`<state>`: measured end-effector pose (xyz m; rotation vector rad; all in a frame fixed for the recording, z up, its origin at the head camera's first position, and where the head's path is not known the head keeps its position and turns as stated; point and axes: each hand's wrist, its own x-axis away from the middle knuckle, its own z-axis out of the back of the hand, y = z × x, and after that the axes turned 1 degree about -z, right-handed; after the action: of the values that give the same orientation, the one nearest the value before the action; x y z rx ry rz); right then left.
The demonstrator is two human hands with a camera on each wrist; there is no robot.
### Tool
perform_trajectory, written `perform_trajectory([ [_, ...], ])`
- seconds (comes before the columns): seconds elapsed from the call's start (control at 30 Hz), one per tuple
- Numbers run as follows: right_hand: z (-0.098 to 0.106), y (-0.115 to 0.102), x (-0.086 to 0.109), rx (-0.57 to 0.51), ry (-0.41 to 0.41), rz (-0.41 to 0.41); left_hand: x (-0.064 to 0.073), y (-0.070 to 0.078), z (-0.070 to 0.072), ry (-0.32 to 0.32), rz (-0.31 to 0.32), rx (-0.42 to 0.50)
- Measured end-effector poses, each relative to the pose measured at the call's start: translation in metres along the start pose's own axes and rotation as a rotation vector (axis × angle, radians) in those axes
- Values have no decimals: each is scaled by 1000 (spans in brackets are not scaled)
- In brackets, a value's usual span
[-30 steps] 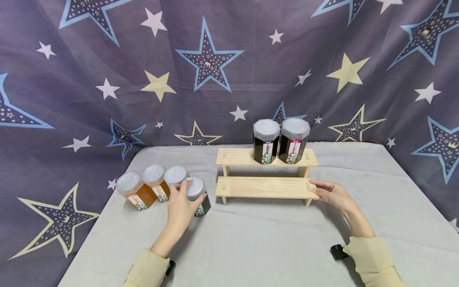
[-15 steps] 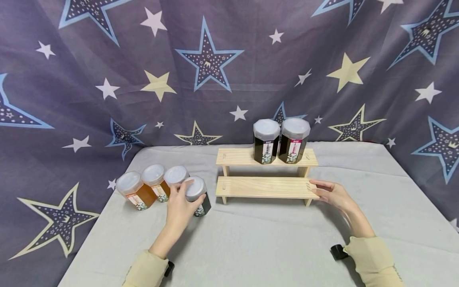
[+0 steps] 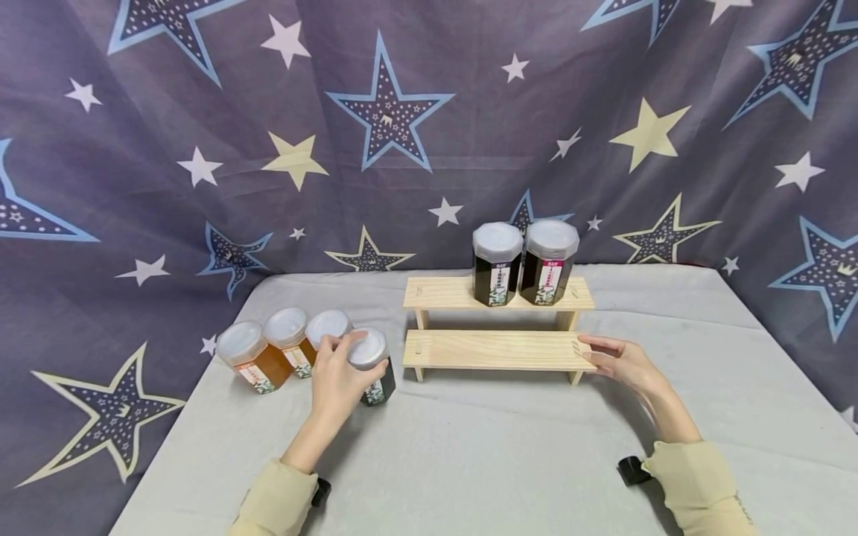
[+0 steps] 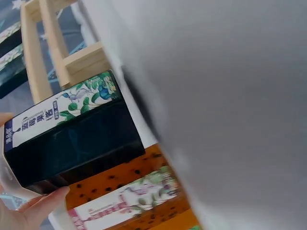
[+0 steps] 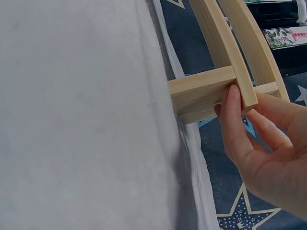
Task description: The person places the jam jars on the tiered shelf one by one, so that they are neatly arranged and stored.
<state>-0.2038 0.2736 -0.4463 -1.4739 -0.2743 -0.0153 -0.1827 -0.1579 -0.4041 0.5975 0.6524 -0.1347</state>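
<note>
My left hand (image 3: 338, 376) grips a dark jar (image 4: 76, 136) by its pale lid, thumb on one side and fingers on the other. That jar has a white label with blue print and green leaves. Close beside it stands an amber jar (image 4: 129, 196) with dark specks, partly hidden by the hand in the head view. My right hand (image 3: 626, 365) pinches the right end of the lower board of a two-step wooden rack (image 3: 496, 350). In the right wrist view, its fingers (image 5: 232, 103) lie against the board's end.
Two more amber jars, a left one (image 3: 258, 361) and a middle one (image 3: 290, 335), stand at the table's left. On the rack's upper step are two dark jars, one blue-labelled (image 3: 497, 264) and one pink-labelled (image 3: 550, 262). A star-patterned curtain (image 3: 429, 149) hangs behind the grey-clothed table (image 3: 482, 461).
The dark jar in my left hand has shifted slightly to the right and its lean has changed a little. My right hand stays on the rack's end.
</note>
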Motion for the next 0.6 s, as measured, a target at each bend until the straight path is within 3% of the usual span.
perform_trajectory([
  [0.23, -1, -2, 1, -19, -13, 20, -19, 14, 10, 105, -63, 34],
  [0.6, -1, 0, 2, -26, -7, 26, -48, 37, 21, 63, -18, 52],
])
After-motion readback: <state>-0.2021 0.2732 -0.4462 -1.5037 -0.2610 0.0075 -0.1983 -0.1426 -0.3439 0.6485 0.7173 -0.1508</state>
